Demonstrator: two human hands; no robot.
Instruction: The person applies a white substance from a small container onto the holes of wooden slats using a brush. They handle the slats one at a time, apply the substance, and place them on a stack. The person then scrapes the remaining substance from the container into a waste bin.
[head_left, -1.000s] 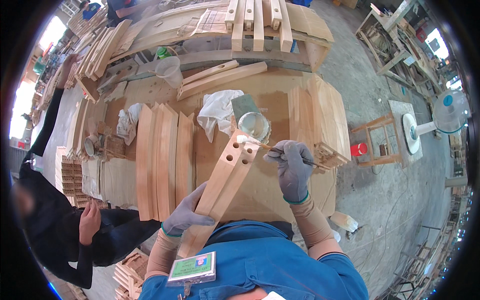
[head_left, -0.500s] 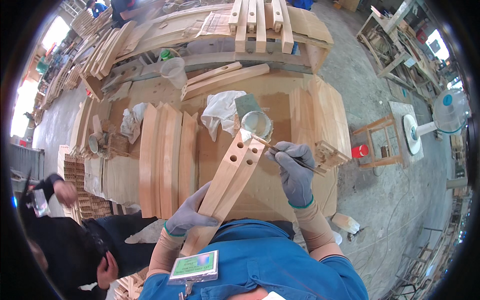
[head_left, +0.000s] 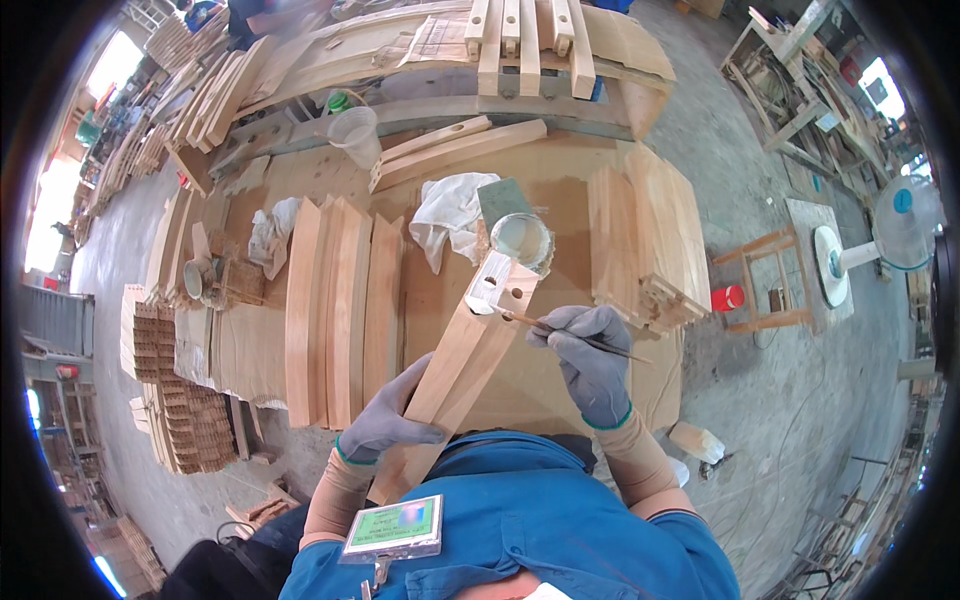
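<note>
My left hand point(head_left: 392, 415), in a grey glove, is wrapped round a pale wooden beam point(head_left: 455, 365) that slants up and away from my body. Several round holes sit near its far end, and a wet white coating point(head_left: 487, 284) covers the left side there, over some of them. Gloved too, my right hand point(head_left: 590, 350) pinches a thin brush point(head_left: 610, 349), whose tip touches the coated face. Just beyond the beam's end stands a round pot point(head_left: 522, 240) of whitish liquid, beside a crumpled white cloth point(head_left: 448, 215).
Wooden pieces stand left of the beam point(head_left: 335, 310), and another stack point(head_left: 650, 240) is at the right. Behind are a translucent bucket point(head_left: 354, 135) and a bench point(head_left: 420, 50) bearing lumber. A fan point(head_left: 880, 235) and a wooden stool point(head_left: 765, 275) stand on the right-hand floor.
White coating has spread from the beam's far corner down its left side. The brush tip has moved nearer along the face. The person in black at the left has dropped mostly out of view.
</note>
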